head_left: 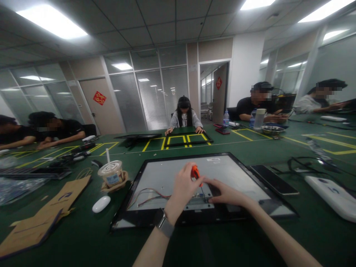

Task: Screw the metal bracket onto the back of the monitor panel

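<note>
My left hand (183, 187), with a watch on its wrist, is closed round the orange handle of a screwdriver (195, 173). Its thin shaft points down at small dark parts (205, 198) near the front edge of a flat display panel (167, 172). The panel lies on the table, pale back upward, inside a black frame. My right hand (226, 192) rests over the panel with thumb and fingers apart. Its fingertips reach close to the screwdriver, and its thumb is beside the small parts. Thin coloured wires (151, 191) run left across the panel. The screwdriver tip is too small to make out.
Left of the panel are an iced drink cup (111, 173) in a carton holder, a white mouse (101, 204) and a brown paper bag (50, 211). To the right lie a black phone (274, 179), a white device (330, 196) and cables. Several people sit around the table.
</note>
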Demonstrator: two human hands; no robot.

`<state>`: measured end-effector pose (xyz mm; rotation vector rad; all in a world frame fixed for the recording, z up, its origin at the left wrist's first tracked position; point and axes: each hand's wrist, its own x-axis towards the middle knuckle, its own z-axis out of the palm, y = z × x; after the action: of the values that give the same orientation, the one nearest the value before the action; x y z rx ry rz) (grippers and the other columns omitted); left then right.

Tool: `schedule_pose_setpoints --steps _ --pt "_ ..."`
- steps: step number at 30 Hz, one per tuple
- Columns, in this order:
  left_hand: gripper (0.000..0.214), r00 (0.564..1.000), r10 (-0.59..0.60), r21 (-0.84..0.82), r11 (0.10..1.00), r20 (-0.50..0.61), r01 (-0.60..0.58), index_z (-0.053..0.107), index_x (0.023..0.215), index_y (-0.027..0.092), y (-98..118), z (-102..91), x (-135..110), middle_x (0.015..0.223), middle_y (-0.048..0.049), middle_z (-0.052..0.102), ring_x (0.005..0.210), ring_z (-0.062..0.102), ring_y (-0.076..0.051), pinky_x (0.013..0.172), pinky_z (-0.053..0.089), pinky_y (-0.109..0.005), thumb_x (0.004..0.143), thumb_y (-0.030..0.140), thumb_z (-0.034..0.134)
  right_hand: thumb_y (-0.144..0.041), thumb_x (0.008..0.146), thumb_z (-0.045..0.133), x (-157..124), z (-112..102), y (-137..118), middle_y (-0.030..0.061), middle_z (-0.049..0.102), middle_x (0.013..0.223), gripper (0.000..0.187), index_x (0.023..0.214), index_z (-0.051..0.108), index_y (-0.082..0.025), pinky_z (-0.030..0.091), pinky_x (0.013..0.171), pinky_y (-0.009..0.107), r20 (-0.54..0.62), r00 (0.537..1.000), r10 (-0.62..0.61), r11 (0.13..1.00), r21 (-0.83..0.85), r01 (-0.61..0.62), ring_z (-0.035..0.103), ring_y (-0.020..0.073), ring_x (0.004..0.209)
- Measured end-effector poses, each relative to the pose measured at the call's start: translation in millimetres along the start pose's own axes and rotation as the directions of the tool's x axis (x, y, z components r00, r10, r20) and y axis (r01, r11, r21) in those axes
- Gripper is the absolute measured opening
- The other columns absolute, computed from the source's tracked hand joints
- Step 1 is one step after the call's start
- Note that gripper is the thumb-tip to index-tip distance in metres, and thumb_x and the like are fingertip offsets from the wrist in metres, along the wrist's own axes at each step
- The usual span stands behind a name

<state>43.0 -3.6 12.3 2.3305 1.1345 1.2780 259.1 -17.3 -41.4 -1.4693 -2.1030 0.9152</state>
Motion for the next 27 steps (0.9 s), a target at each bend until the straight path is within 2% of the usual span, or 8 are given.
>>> schedule_pose_setpoints --steps 4,7,10,14,19,23,25,27 --pt "0.017 0.998 -0.035 0.084 0.996 0.056 0.03 0.054 0.097 0.021 0.2 -3.5 -1.2 0.074 0.0017 0.058 0.07 0.059 -0.018 0.068 0.046 -0.03 0.089 0.035 0.059 -0.044 0.072 0.073 -0.6 0.1 1.3 0.0129 0.042 0.155 0.088 0.149 0.042 -0.017 0.024 0.12 0.046 0.004 1.0 -0.015 1.0 -0.012 0.015 0.036 0.0331 0.143" --pt "0.012 0.999 -0.031 -0.08 0.996 0.045 0.035 0.053 0.103 0.021 -0.3 -3.7 0.0 0.085 -0.0009 0.062 0.077 0.063 -0.017 0.074 0.048 -0.03 0.093 0.026 0.048 -0.045 0.073 0.072 -0.7 -0.3 1.0 0.0132 0.041 0.156 0.088 0.149 0.042 -0.016 0.023 0.121 0.045 0.01 1.0 0.007 0.999 -0.032 -0.007 0.033 0.0328 0.145" --pt "0.018 0.999 -0.035 -0.211 0.977 0.029 0.04 0.055 0.11 0.021 -1.0 -1.3 1.7 0.087 0.0001 0.064 0.075 0.064 -0.015 0.075 0.05 -0.028 0.092 0.027 0.053 -0.046 0.072 0.073 -0.4 -0.7 0.9 0.0132 0.04 0.156 0.088 0.149 0.043 -0.017 0.022 0.121 0.046 0.014 1.0 0.025 0.999 -0.041 -0.024 0.031 0.0341 0.146" --pt "0.022 0.996 -0.074 -0.173 0.983 -0.048 0.065 0.06 0.104 0.022 -2.8 1.9 2.6 0.078 0.0031 0.063 0.069 0.063 -0.014 0.069 0.05 -0.027 0.086 0.033 0.067 -0.046 0.072 0.073 -0.4 -0.6 0.8 0.0119 0.044 0.154 0.086 0.148 0.043 -0.019 0.026 0.119 0.047 0.015 1.0 0.004 1.0 -0.026 -0.004 0.035 0.0338 0.143" --pt "0.025 0.97 -0.135 -0.202 0.975 -0.203 0.093 0.057 0.112 0.022 -11.5 -4.5 5.5 0.077 0.0031 0.061 0.066 0.064 -0.014 0.066 0.051 -0.026 0.091 0.035 0.061 -0.047 0.073 0.072 -3.0 -2.2 -5.4 0.0108 0.041 0.156 0.087 0.15 0.041 -0.021 0.023 0.12 0.047 0.025 0.999 0.036 0.999 -0.034 -0.036 0.03 0.0338 0.146" --pt "0.026 0.939 -0.032 0.022 0.999 -0.344 0.042 0.049 0.125 0.02 -26.0 -16.6 9.6 0.098 -0.0054 0.063 0.086 0.065 -0.019 0.079 0.052 -0.033 0.099 0.024 0.044 -0.05 0.074 0.07 -5.1 -4.2 -10.6 0.0108 0.039 0.157 0.087 0.151 0.04 -0.021 0.023 0.12 0.049 0.034 0.999 0.043 0.998 -0.042 -0.041 0.028 0.0343 0.147" --pt "0.033 0.967 0.095 0.262 0.965 -0.235 -0.032 0.05 0.127 0.02 -34.5 -20.1 10.6 0.113 -0.0103 0.061 0.105 0.06 -0.024 0.091 0.049 -0.04 0.097 0.013 0.038 -0.051 0.074 0.07 -5.5 -4.7 -11.4 0.0119 0.037 0.158 0.089 0.151 0.039 -0.019 0.023 0.12 0.048 0.042 0.998 0.054 0.998 -0.048 -0.052 0.028 0.0342 0.147" --pt "0.044 0.995 0.082 0.466 0.884 -0.061 -0.044 0.053 0.13 0.018 -44.0 -19.9 9.5 0.113 -0.0121 0.061 0.108 0.056 -0.027 0.093 0.046 -0.044 0.092 0.004 0.036 -0.051 0.074 0.07 -5.2 -4.8 -10.6 0.0117 0.037 0.158 0.09 0.152 0.038 -0.019 0.022 0.121 0.047 0.044 0.998 0.053 0.997 -0.053 -0.05 0.028 0.0337 0.147"
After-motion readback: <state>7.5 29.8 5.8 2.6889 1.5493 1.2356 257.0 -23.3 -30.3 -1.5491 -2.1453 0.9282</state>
